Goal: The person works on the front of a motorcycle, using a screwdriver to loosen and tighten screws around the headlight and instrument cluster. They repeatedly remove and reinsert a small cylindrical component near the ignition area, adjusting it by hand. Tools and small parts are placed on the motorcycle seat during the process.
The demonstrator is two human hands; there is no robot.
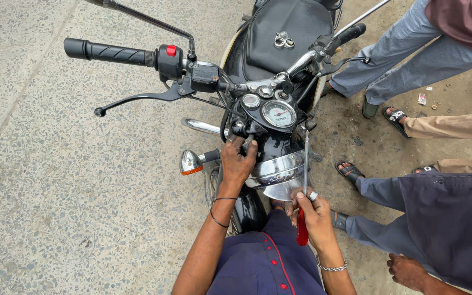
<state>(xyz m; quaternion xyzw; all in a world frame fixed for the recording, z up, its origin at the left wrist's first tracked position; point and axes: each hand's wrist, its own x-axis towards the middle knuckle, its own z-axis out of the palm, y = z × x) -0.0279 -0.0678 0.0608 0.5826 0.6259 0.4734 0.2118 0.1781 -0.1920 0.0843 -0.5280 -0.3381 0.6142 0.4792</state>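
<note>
I look down on the front of a black motorcycle (285,33). My left hand (237,162) grips the top left of the chrome-rimmed headlight (277,172), just below the round gauges (278,113). My right hand (313,214) holds a long screwdriver (305,164) with a red handle. Its shaft points up along the right side of the headlight, toward the headlight housing's right edge.
The left handlebar grip (107,53) and lever (137,99) reach out to the left over speckled concrete. An orange turn signal (191,163) sticks out left of the headlight. Other people stand at the right, with sandalled feet (349,172) close to the front wheel.
</note>
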